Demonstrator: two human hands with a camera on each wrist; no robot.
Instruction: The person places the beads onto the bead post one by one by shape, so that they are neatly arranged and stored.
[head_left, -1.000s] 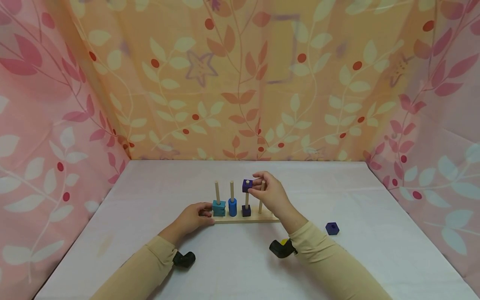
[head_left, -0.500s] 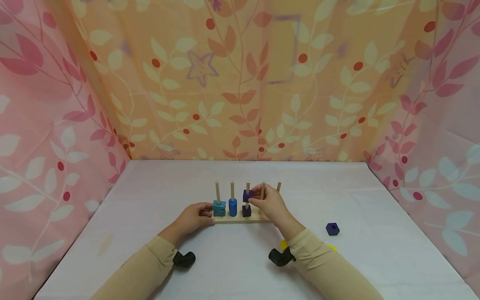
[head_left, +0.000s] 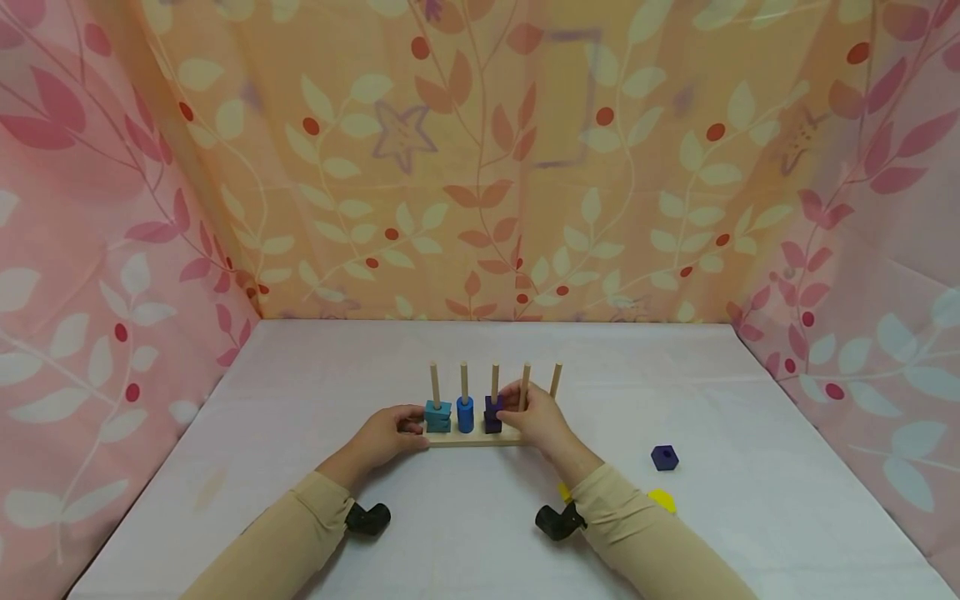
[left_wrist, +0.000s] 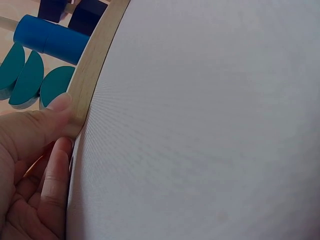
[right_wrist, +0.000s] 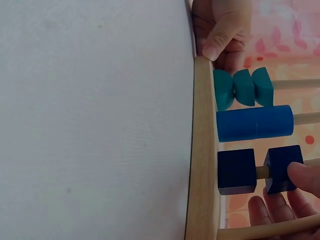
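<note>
A wooden peg stacker [head_left: 477,443] stands on the white table, its upright pegs in a row. My left hand [head_left: 386,435] grips the left end of its base, thumb at the front. Three teal half-round blocks [right_wrist: 243,87] sit on the leftmost peg, and blue cylinders [right_wrist: 255,123] fill the bottom of the second. On the third peg, my right hand [head_left: 536,421] pinches a dark purple cube [right_wrist: 281,170] between thumb and fingers. Below it sits another dark purple cube [right_wrist: 236,171], with a short stretch of peg showing between them. The fourth peg passes in front of my right fingers.
To the right on the table lies a purple angular block [head_left: 664,457] with a hole. A yellow piece [head_left: 662,501] shows beside the right sleeve, and another yellow bit [head_left: 566,492] is partly hidden by the right wrist. Patterned cloth walls [head_left: 480,208] enclose the table.
My right hand has moved down along the third peg, bringing the purple cube from near its top to just above the lower cube. The left hand has stayed on the base.
</note>
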